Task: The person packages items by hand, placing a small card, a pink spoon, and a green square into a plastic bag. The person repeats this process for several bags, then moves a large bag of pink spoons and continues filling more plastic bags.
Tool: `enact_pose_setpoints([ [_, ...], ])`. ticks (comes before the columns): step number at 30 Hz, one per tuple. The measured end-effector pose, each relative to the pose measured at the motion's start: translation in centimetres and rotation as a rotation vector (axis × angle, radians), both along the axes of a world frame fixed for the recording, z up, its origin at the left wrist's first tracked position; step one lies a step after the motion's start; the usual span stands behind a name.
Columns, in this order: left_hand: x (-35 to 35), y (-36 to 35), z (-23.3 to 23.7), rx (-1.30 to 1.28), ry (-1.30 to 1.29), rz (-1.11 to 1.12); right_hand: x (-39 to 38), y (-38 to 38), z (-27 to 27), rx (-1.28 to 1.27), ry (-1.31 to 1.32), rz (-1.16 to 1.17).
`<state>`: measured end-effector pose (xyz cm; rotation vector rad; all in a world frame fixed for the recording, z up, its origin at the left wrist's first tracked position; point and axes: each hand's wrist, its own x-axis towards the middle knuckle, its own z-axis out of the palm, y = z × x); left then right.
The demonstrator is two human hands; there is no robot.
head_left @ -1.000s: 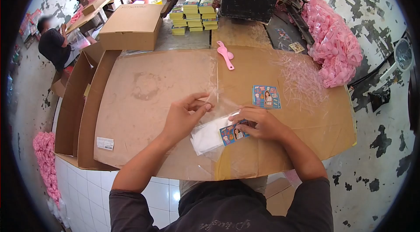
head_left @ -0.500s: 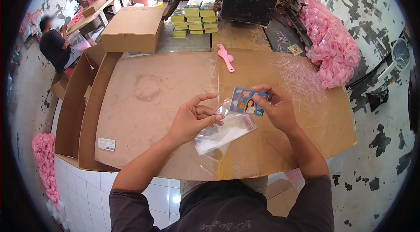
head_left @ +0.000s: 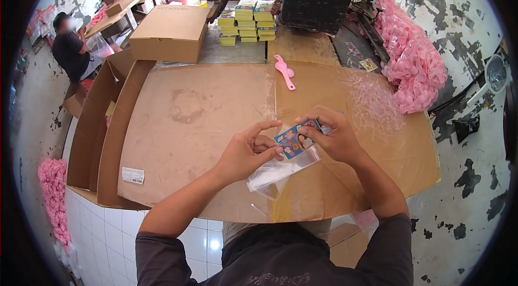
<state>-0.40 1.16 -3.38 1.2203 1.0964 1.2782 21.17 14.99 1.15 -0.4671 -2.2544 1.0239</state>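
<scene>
Pinching printed card [head_left: 292,140] in right hand [head_left: 330,138] | left hand [head_left: 247,152] gripping clear bag [head_left: 278,170]

I get bright, even daylight, strongest far beyond the left hand [head_left: 245,152] and right hand [head_left: 335,139], where the background washes out. Shadows beneath them are faint. The clear bag [head_left: 270,174] glints just below; the card [head_left: 291,140] between them reads sharp. Fisheye bends the edges, ringed by black vignette.

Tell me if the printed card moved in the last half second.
Yes, the card in the right hand came toward the person, away from the pink scoop.
</scene>
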Motion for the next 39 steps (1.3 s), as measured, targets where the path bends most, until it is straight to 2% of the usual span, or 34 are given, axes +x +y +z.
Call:
enact_pose_setpoints([
  [1, -0.1, 0.0, 0.0, 0.008, -0.007, 0.001, 0.0, 0.1, 0.0, 0.067, -0.017, 0.019],
  [4, -0.1, 0.0, 0.2, 0.01, 0.007, 0.05, 0.0, 0.2, -1.0, -0.294, 0.238, -0.097],
  [10, -0.3, 0.1, 0.2, 0.0, -0.077, 0.068, 0.0, 0.3, -1.6, -0.147, 0.193, -0.022],
  [13, 0.0, -0.1, 0.4, 0.01, -0.024, 0.064, 0.3, 0.9, -0.1, 0.168, -0.019, 0.076],
  [16, 0.0, 0.0, -0.5, 0.085, 0.098, 0.041, -0.6, 0.2, 1.4, 0.183, -0.111, 0.148],
  [19, 0.4, 0.0, -0.5, 0.095, 0.061, 0.06, -2.1, -1.8, -0.7, -0.273, 0.076, 0.045],
  [22, 0.1, 0.3, 0.0, 0.042, -0.028, 0.203, -3.3, -1.4, -2.0, -0.266, 0.143, -0.126],
  [25, -0.6, 0.4, 0.4, 0.039, -0.139, 0.239, -3.6, -0.5, -1.4, -0.006, -0.032, 0.115],
  [28, -1.3, 0.9, -0.8, 0.035, -0.066, 0.27, -5.9, 3.6, -3.6, -0.398, 0.11, 0.275],
  [31, -1.7, 1.1, -0.4, 0.005, -0.13, 0.282, -8.2, 7.6, -2.7, 0.121, -0.189, -0.259],
  [34, -2.2, 1.3, -1.0, 0.018, -0.211, 0.265, -9.0, 12.1, -6.7, 0.416, -0.388, -0.431],
  [37, -2.9, 1.4, -1.5, -0.009, -0.15, 0.261, -9.0, 12.5, -7.7, 0.432, -0.245, -0.404],
  [39, -2.8, 1.3, -1.1, -0.01, -0.193, 0.257, -8.4, 12.4, -7.4, 0.267, -0.248, -0.338],
])
